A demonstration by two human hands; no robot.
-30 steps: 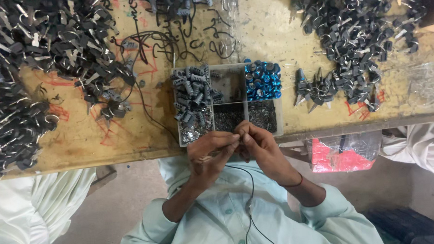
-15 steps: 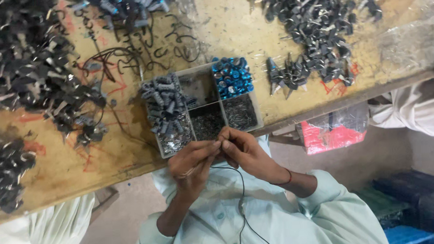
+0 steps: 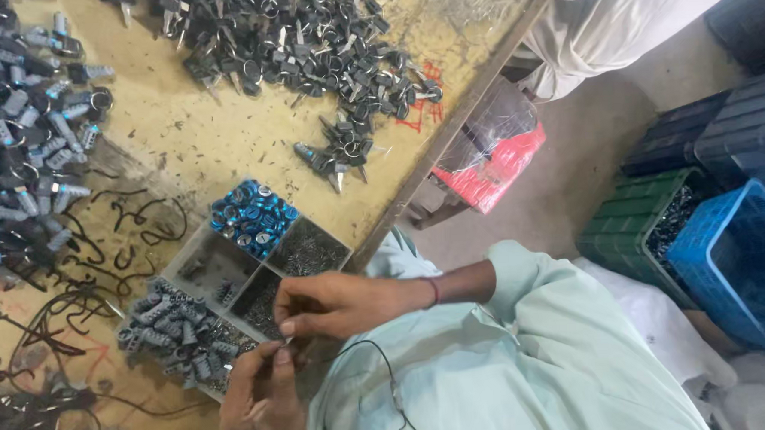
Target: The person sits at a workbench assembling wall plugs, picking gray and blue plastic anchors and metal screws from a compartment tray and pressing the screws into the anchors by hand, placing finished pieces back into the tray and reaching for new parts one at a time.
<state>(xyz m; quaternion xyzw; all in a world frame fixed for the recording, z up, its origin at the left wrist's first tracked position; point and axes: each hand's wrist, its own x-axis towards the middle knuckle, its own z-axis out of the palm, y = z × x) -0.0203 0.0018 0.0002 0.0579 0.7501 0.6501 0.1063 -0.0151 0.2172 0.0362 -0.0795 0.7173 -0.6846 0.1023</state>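
Note:
My right hand [image 3: 343,304], with a red band at the wrist, and my left hand [image 3: 259,392] meet fingertip to fingertip over the near edge of a grey divided tray [image 3: 197,264]. Between the fingertips they pinch a small part [image 3: 285,341], too small to make out. A thin black wire [image 3: 388,380] runs from the hands down over my pale green shirt. One tray compartment holds blue rings [image 3: 252,217]. Another holds grey ribbed plugs [image 3: 174,329], and two hold tiny dark metal pieces [image 3: 305,251].
Heaps of dark metal parts [image 3: 306,46] and grey plugs [image 3: 17,128] cover the worn yellow table [image 3: 190,137], with loose black wires [image 3: 133,217]. Beyond the table edge sit a red bag [image 3: 492,154], green crate [image 3: 650,229] and blue crate [image 3: 746,259]. Another person's pale sleeve [image 3: 615,16] is at top right.
The view has swung and tilted, so the table now runs diagonally and the floor crates show. My hands stay together at the tray's near edge, still pinching the part.

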